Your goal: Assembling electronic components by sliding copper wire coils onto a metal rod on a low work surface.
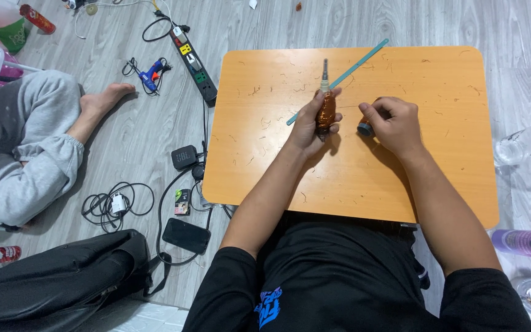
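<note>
An orange desk (437, 178) is seen from above. Near the middle of its far half, a brown coil-wound rod (326, 112) with a metal tip is held upright-ish in the left hand (310, 126), whose fingers are closed around it. Just beside it, the right hand (394, 125) is closed on a small dark spool (364, 128); a thin wire seems to run between the two, but it is hard to make out. A teal strip (364, 58) lies diagonally toward the far edge, partly hidden behind the left hand.

On the floor past the left edge, a black power strip (193, 63), a blue glue gun (149, 75) and a phone (186, 235) are lying. A purple can (527, 243) is cut off at the right border. Another person's leg in grey trousers (26, 147) is partly visible.
</note>
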